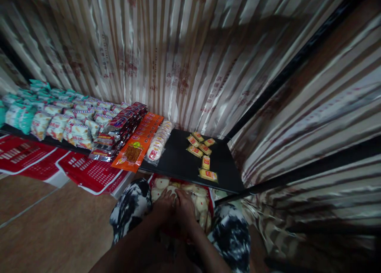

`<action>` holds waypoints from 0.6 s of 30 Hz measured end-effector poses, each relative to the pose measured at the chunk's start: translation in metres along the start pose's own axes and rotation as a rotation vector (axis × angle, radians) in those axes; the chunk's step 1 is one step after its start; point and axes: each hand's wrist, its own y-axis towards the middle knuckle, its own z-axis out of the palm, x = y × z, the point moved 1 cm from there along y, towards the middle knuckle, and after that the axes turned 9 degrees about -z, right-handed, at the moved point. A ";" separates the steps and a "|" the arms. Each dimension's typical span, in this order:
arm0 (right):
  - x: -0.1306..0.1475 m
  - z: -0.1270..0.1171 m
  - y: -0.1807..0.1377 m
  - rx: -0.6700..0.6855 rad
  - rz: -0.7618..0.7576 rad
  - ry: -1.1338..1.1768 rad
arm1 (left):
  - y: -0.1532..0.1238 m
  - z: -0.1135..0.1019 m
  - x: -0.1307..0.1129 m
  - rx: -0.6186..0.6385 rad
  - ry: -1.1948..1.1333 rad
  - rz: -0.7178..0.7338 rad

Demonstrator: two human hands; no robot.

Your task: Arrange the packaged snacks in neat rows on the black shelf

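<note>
Between my knees stands a red basket (211,199) filled with pale, rounded snacks in clear wrappers (202,203). Both hands reach into it, close together. My left hand (165,201) has its fingers curled over a pale wrapped snack (172,189) near the basket's middle. Against the same snack, from the right, is my right hand (183,206), its fingers bent and partly hidden. Dim light and the hands themselves hide the underside of the snack. Just beyond the basket, several small yellow wrapped packets (205,162) lie loose on a black shelf (178,156).
Left along the shelf are a clear pack of round white pieces (160,142), an orange bag (138,142), stacked dark red packets (122,126) and rows of white-and-green bags (59,120). Red baskets (92,172) sit below. Black frame bars (268,173) cross at right, before a striped curtain (178,58).
</note>
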 end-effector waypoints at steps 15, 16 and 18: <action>0.002 -0.016 0.008 -0.215 0.023 0.264 | 0.009 -0.025 0.008 -0.209 -0.324 -0.202; 0.003 -0.019 0.009 -0.229 0.010 0.275 | 0.009 -0.030 0.009 -0.237 -0.404 -0.222; 0.004 -0.024 0.010 -0.237 -0.010 0.312 | 0.011 -0.039 0.013 -0.261 -0.531 -0.250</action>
